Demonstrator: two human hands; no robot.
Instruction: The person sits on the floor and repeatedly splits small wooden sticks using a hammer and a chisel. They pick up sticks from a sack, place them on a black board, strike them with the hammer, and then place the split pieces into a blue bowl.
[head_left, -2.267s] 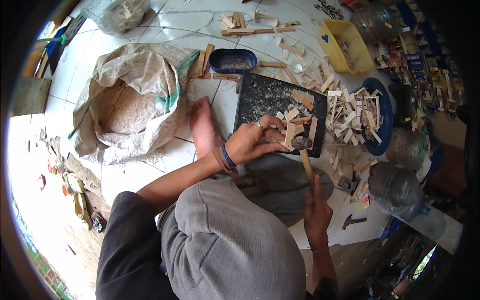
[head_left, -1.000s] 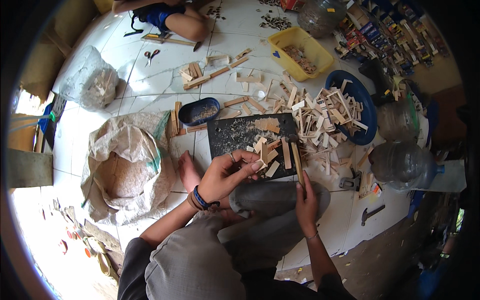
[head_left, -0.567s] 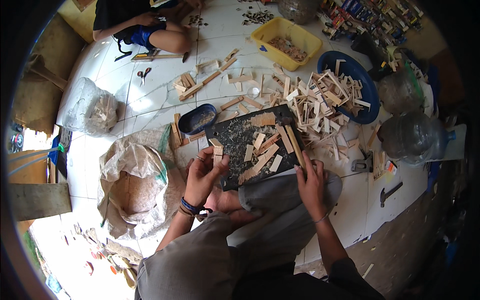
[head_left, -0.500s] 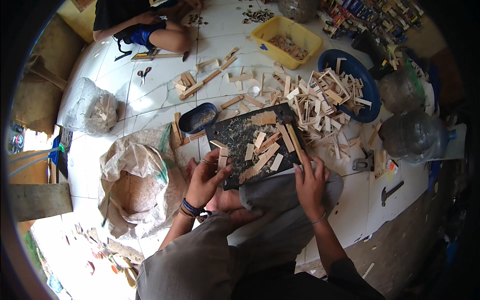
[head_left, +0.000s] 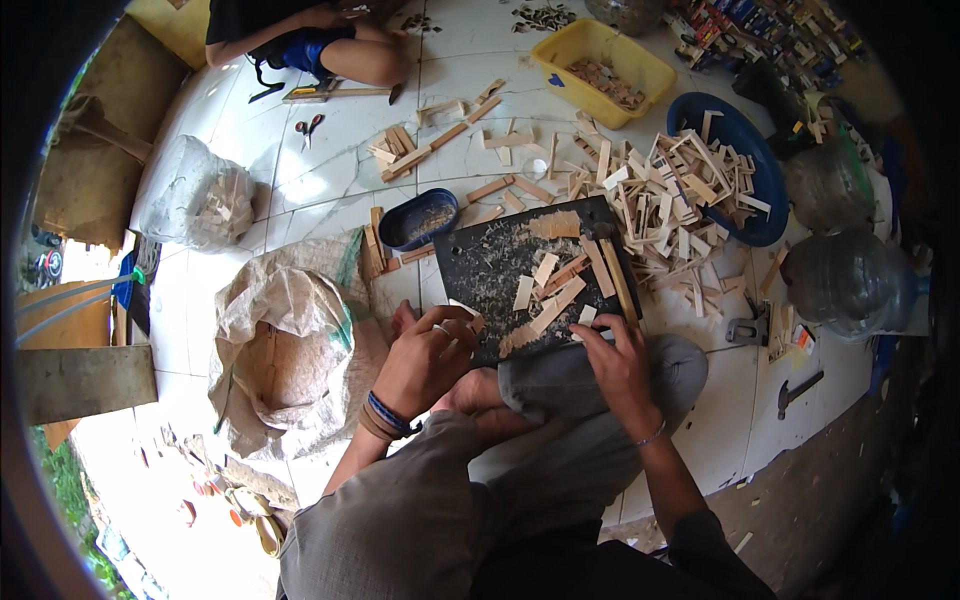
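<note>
A black board (head_left: 490, 265) dusted with shavings lies on the floor in front of my knees, with several flat wood slips (head_left: 550, 290) on it. My left hand (head_left: 425, 355) curls over the board's near left edge, a small wood chip by its fingertips. Gripping the near right edge is my right hand (head_left: 615, 360), next to a long wooden stick (head_left: 617, 280) that lies along the board's right side. My grey-trousered knee (head_left: 560, 385) sits between the hands.
An open woven sack (head_left: 290, 350) stands to the left, a small blue tub (head_left: 418, 218) behind the board. A blue round tray (head_left: 745, 190) heaped with wood sticks, a yellow tub (head_left: 603, 70), clear bottles (head_left: 850, 280) and a hammer (head_left: 800, 390) lie right. Another person (head_left: 310, 30) sits far back.
My left hand has come off the wood pieces in the middle of the board and moved to its near left edge. My right hand now rests on the near right edge.
</note>
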